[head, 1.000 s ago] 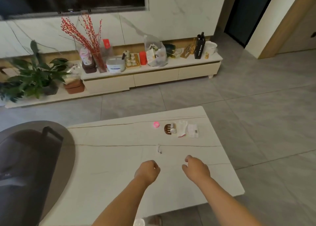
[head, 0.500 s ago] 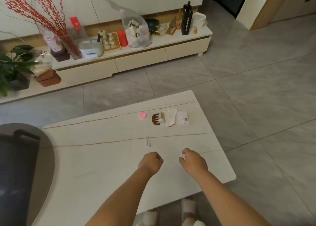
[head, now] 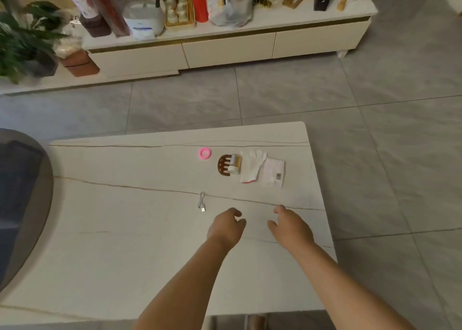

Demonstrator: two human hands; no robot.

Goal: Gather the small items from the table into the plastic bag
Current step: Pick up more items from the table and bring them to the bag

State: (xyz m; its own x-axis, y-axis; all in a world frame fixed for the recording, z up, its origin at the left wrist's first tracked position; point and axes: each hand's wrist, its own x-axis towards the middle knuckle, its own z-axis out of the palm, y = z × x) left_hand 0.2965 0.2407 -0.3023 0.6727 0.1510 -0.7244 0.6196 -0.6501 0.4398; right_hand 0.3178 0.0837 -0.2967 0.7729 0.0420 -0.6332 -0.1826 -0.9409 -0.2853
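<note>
On the white marble table [head: 125, 242] lie a pink ring [head: 205, 153], a brown hair claw [head: 223, 165] touching a small gold-capped jar [head: 235, 164], a white glove [head: 252, 166] and a flat clear plastic bag with a barcode [head: 273, 171]. A short white USB cable [head: 202, 202] lies nearer to me. My left hand [head: 226, 227] hovers just right of the cable, fingers loosely curled, holding nothing. My right hand [head: 290, 226] hovers beside it, fingers apart and empty.
A dark round tabletop or seat [head: 20, 204] overlaps the table's left end. Across the grey tiled floor stands a low white cabinet [head: 225, 47] crowded with bottles, bags and boxes, with a potted plant [head: 22, 44] at its left.
The view has tilted down and moved closer to the table. Both hands have reached a little farther forward toward the items, and the fingers have loosened from fists.
</note>
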